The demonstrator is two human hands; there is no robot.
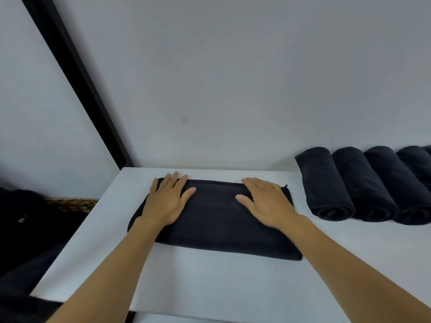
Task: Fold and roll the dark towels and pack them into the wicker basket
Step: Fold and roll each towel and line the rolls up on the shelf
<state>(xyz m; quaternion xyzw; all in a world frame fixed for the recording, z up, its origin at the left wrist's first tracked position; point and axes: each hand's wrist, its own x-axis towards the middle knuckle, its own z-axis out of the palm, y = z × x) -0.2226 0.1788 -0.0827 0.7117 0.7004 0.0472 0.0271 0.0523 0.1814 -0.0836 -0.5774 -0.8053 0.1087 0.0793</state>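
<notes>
A dark towel (217,222), folded into a long flat rectangle, lies on the white table (210,283). My left hand (166,201) presses flat on its left end, fingers straight and reaching the far edge. My right hand (265,203) presses flat on its right part, fingers spread. Several rolled dark towels (363,185) lie side by side on the table at the right. A strip of the wicker basket (70,205) shows below the table's left edge, mostly hidden.
A grey wall rises right behind the table. A black frame (77,82) runs diagonally at the left. Dark fabric (25,229) lies at the lower left beside the basket.
</notes>
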